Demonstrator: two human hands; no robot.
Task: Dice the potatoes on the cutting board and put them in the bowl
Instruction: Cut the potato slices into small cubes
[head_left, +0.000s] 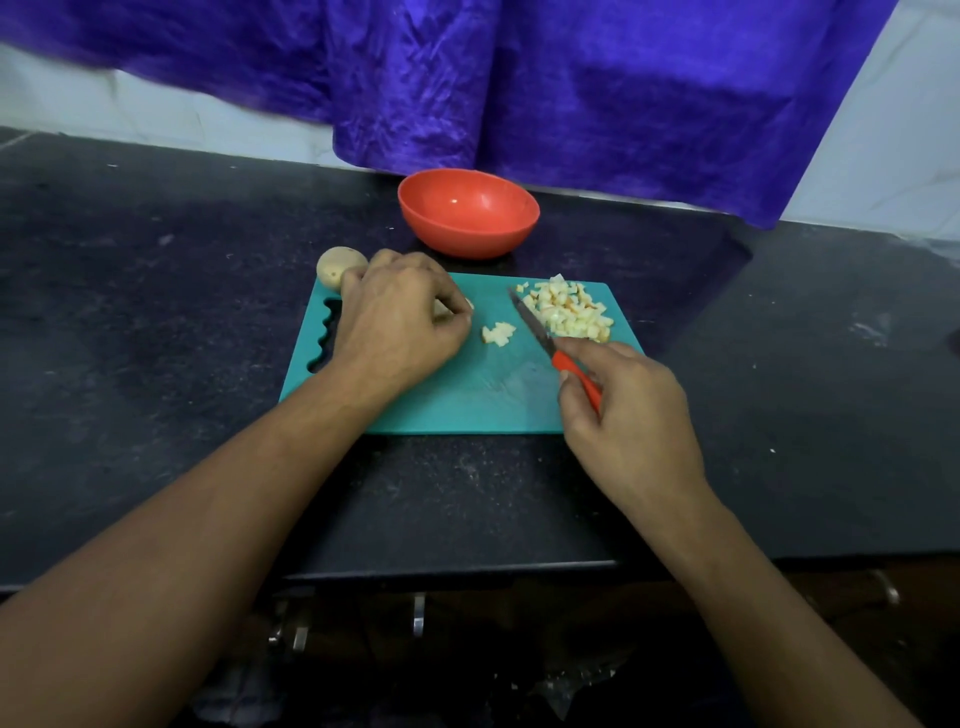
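In front of me lies a dark, speckled stone tabletop (156, 338), dusty and scattered with small pale flecks, with a whitish smear (865, 332) off to my right. Behind it a crinkled purple cloth (597, 93) hangs down, its lower edge meeting the back of the tabletop. A white tiled wall (893, 130) shows on both sides of the cloth. Below the near edge I see metal fittings (418, 616) and some crumpled clear plastic (576, 680) in the shadow.

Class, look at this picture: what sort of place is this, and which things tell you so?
Probably a home kitchen: a dark speckled worktop, a teal cutting board with diced potato, and an orange bowl.
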